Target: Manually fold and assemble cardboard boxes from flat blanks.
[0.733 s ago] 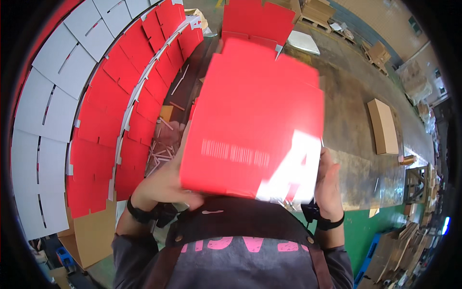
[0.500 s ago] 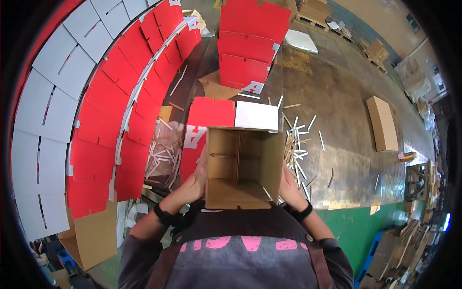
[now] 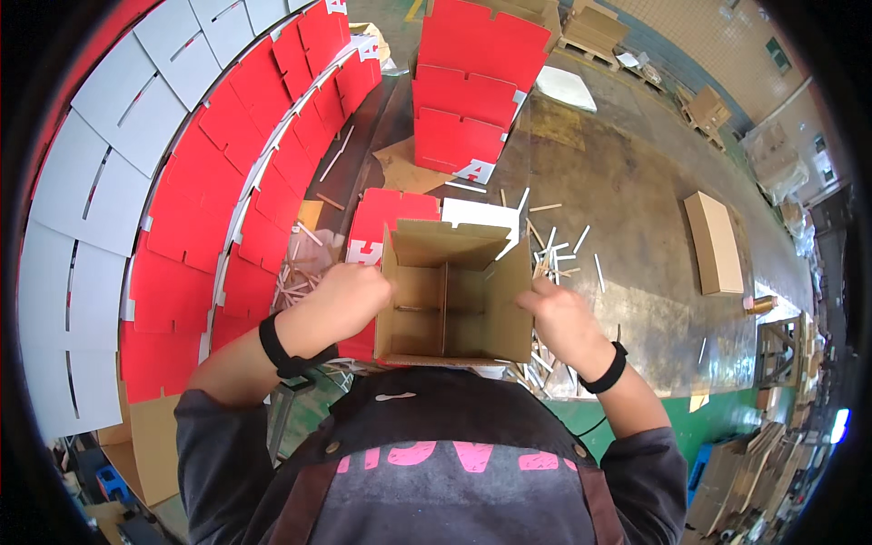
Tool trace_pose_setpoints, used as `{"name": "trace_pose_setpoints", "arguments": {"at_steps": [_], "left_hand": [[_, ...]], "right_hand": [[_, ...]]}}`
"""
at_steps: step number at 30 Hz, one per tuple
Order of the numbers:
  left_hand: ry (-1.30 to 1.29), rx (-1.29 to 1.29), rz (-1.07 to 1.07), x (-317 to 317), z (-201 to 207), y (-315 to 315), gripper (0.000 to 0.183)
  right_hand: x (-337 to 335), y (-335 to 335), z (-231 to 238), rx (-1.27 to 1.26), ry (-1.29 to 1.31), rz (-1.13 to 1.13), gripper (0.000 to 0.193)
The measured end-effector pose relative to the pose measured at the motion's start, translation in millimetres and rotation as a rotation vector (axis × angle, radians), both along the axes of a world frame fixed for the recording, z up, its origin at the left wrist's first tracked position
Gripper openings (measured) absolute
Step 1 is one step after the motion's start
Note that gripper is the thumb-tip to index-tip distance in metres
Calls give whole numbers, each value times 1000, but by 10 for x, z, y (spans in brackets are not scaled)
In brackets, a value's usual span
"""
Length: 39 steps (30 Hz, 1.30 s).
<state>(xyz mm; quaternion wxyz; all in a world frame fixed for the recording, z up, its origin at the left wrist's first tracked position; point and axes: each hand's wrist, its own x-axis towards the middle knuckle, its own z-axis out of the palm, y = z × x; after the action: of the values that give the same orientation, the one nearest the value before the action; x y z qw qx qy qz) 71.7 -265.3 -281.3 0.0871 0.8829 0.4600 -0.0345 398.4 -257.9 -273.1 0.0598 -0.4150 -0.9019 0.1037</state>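
An open cardboard box [image 3: 457, 349] stands right in front of me, brown inside, its cavity split by an upright cardboard divider [image 3: 445, 309]. My left hand [image 3: 356, 292] is closed at the top edge of its left wall, with the fingertips partly hidden. On the other side, my right hand [image 3: 570, 320] pinches the top edge of the right wall between thumb and fingers. Just beyond the box lie a red carton [image 3: 392, 207] with white print and a white carton panel [image 3: 477, 213].
Rows of red and white cartons [image 3: 186, 218] curve along my left. A red carton stack [image 3: 463, 91] rises at the far middle. Loose white and brown cardboard strips [image 3: 549, 259] litter the worktable [image 3: 627, 218]. A long brown box [image 3: 713, 243] lies to the right.
Both hands have moved up from the box's lower sides to its upper wall edges, elbows spreading outward. The box has shifted slightly and its far flap now shows.
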Motion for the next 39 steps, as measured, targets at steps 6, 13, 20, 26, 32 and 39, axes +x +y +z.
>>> {"name": "trace_pose_setpoints", "arguments": {"at_steps": [6,13,20,26,32,39], "left_hand": [[-228,12,102,-133,-128,-165,23],[-133,109,693,-455,-342,-338,42],[127,83,758,-752,-850,133,59],[-420,70,665,-494,29,1028,52],[-1253,488,525,-525,878,3006,53],[-948,-103,518,-13,1426,3852,52]], "right_hand": [[-93,-187,-372,148,528,-259,33],[551,-396,-685,220,138,-503,37],[-453,-418,271,-135,-147,194,23],[118,104,1317,-248,409,103,18],[-94,1151,2252,452,1056,-94,31],[-169,2455,2188,509,674,-94,35]]}}
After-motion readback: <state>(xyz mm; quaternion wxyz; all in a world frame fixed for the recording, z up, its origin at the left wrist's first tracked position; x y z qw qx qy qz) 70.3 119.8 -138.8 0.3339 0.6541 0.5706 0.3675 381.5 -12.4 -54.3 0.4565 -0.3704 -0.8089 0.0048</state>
